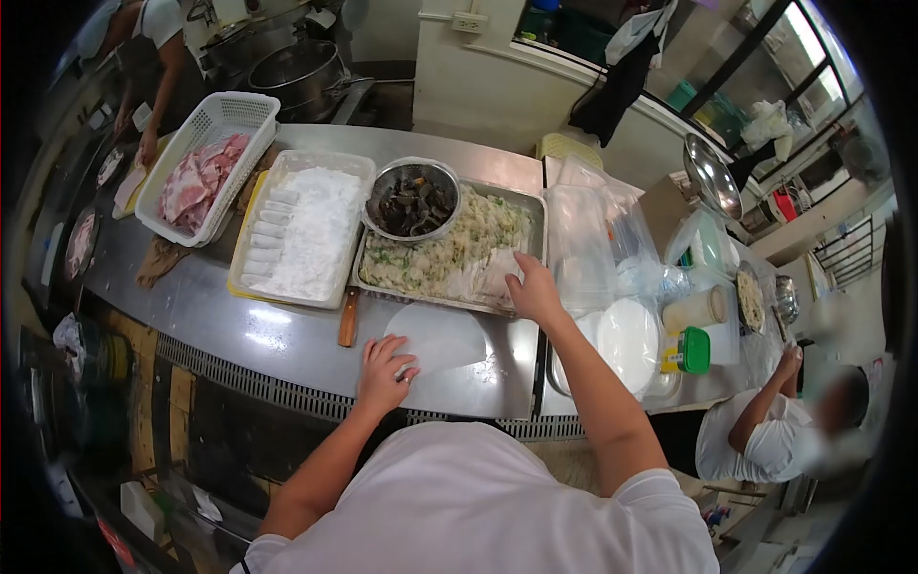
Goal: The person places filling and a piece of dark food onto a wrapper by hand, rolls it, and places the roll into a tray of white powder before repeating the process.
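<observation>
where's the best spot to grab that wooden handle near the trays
Probably grip the wooden handle mid-length, coming from the near side with the left hand: it points toward the person, while its far end runs out of sight between the white tub and metal tray.

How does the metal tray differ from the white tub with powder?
The tray holds a green-flecked mixture; the tub holds white powder and pale rolls. The right hand is at the tray's near right corner, while no hand touches the tub. Both are open and roughly rectangular.
</observation>
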{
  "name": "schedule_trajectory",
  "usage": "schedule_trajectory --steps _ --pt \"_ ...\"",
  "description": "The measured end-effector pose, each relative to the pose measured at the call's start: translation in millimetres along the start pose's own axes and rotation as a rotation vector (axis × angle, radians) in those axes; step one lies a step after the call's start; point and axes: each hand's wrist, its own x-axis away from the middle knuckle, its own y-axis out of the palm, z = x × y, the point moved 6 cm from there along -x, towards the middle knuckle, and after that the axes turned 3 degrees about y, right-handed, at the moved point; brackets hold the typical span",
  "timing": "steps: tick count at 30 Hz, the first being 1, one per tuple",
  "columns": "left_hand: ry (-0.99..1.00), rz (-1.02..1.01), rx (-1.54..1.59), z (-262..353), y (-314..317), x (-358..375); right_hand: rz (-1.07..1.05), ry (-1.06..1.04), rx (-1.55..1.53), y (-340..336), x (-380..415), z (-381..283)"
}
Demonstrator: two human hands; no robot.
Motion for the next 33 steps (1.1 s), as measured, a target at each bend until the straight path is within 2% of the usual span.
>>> schedule_trajectory --steps 3,6,10,13,16,19,22,25,28,31,33 --pt "-0.075 0.028 -0.026 4.8 -9.1 0.1 -0.164 -0.094 0.013 26.0 -47.6 -5.6" --pt "-0.083 0.031 -0.045 5.7 -10.3 3.0 -0.175 -0.11 0.115 72.7 -79.2 1.6" --pt "-0.062 0.054 -0.066 7.7 -9.2 2.2 -0.282 -0.187 0.331 98.5 -71.0 -10.2" --pt "-0.052 0.06 -0.078 7.9 -9.4 1.5 -0.572 -0.221 0.316 95.5 -56.6 -17.1" --pt "-0.044 0.067 -0.079 9.4 -9.7 1.2 -0.521 -0.242 0.316 65.6 -59.3 -34.0" --pt "-0.039 0.085 -0.072 9.8 -11.2 2.3 0.021 -0.347 0.14 61.4 -72.7 -13.8" --pt "-0.029 0.089 -0.065 9.7 -13.3 -0.9 -0.304 -0.304 0.159 100.4 -65.7 3.6" --pt "-0.019 0.101 -0.06 9.0 -12.9 2.1 -0.527 -0.269 0.011 89.7 -43.7 -27.6" --pt "-0.02 0.102 -0.047 9.2 -12.5 1.8 -0.494 -0.144 0.146 79.7 -55.8 -36.8" --pt "-0.019 0.095 -0.048 8.8 -14.4 0.8 -0.541 -0.236 0.131 87.8 -45.1 -52.6" --pt "-0.021 0.092 -0.045 8.3 -13.2 1.3 -0.685 -0.204 0.131 99.6 -38.9 -53.6"
